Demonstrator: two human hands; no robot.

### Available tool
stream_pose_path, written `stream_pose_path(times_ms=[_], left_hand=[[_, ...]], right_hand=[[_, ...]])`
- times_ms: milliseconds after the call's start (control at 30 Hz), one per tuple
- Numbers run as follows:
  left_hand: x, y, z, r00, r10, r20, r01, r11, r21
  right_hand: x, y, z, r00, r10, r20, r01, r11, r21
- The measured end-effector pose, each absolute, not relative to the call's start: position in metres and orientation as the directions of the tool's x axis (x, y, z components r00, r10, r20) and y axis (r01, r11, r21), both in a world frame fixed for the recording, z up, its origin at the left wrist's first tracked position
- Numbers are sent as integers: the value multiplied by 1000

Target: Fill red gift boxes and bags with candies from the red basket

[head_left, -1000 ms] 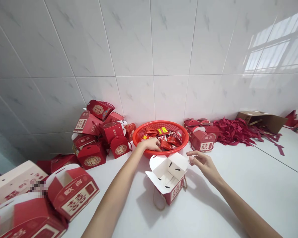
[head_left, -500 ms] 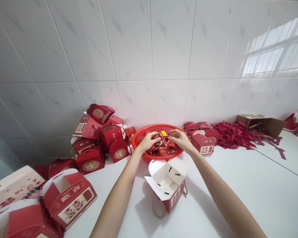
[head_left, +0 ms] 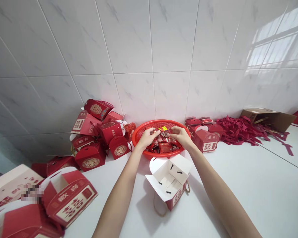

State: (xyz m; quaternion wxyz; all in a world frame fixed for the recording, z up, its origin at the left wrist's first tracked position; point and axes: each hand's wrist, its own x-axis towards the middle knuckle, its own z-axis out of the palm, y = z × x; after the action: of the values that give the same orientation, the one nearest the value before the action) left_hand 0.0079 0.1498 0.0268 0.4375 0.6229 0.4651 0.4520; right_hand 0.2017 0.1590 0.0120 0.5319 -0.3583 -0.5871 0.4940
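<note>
A red plastic basket (head_left: 139, 129) stands against the wall, holding several shiny red wrapped packets (head_left: 165, 147). Over its left part, my left hand (head_left: 147, 138) has thumb and fingers closed on the edge of a small red packet (head_left: 165, 135). From the opposite side, my right hand (head_left: 180, 136) pinches near the same packet; its fingertips are partly hidden. A packet with a yellow label (head_left: 163, 128) lies just behind. Between my forearms sits a red and white paper gift box (head_left: 169, 180), its white flaps spread and its inside bare, with a rope handle.
Red gift boxes (head_left: 90, 158) are piled at the left, with larger open ones (head_left: 69, 198) nearer me. Right of the basket stand more red boxes (head_left: 207, 140), then a heap of dark red ribbons (head_left: 235, 132) and an open cardboard box (head_left: 270, 119).
The view has shifted slightly. Both hands stay in the basket, their fingers moving among the packets, and a small red packet now shows between the fingertips. The open gift box stays put.
</note>
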Motion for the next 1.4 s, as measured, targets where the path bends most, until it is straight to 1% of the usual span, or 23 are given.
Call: stream_pose_path(times_ms=[100, 233, 400, 500, 633, 800, 900, 1000, 1133, 1267, 1400], left_hand=[[7, 150, 29, 120, 990, 74, 141, -91, 986], [5, 151, 31, 108, 994, 10, 40, -14, 999], [5, 148, 33, 203, 977, 61, -32, -56, 998], [4, 146, 32, 259, 960, 104, -15, -104, 994], [3, 147, 29, 285, 949, 134, 23, -146, 989], [2, 151, 23, 272, 942, 198, 49, -219, 975], [3, 152, 22, 306, 928, 214, 66, -245, 967], [4, 152, 22, 381, 907, 181, 68, -223, 972], [4, 153, 19, 451, 880, 147, 30, -180, 983], [2, 154, 16, 466, 875, 136, -2, -152, 988], [2, 153, 17, 430, 889, 160, 9, -181, 983]], right_hand=[[202, 157, 13, -146, 937, 317, -143, 297, -944], [203, 155, 14, -155, 911, 382, -93, 372, -924], [203, 151, 17, -222, 879, 422, -50, 422, -905], [200, 151, 15, -298, 845, 445, -27, 458, -888], [198, 156, 8, -350, 813, 465, -50, 479, -876], [198, 162, 4, -314, 842, 439, -83, 436, -896], [198, 163, 4, -288, 882, 373, -64, 371, -927], [198, 162, 6, -293, 909, 295, -50, 294, -955], [200, 158, 12, -286, 931, 227, -45, 223, -974], [202, 154, 17, -334, 923, 192, -66, 180, -981], [201, 152, 18, -286, 937, 203, -124, 173, -977]])
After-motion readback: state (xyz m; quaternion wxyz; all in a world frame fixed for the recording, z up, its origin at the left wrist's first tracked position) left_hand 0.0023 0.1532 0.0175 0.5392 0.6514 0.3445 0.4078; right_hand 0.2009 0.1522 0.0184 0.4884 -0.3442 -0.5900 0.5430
